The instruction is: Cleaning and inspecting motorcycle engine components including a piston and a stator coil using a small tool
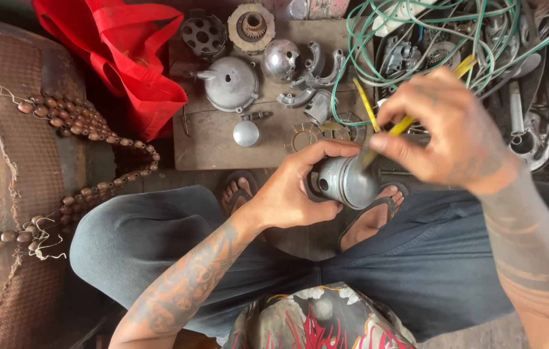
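My left hand grips a grey metal piston, held sideways above my feet in sandals. My right hand holds a yellow-handled tool with its dark tip pressed against the piston's rounded top. Both forearms reach in from below, over my dark trousers.
A wooden board ahead carries metal engine parts: a round cover, a shiny dome, a clutch disc, a small cap. Green wires and scrap metal lie at the right. A red bag and bead strings are at the left.
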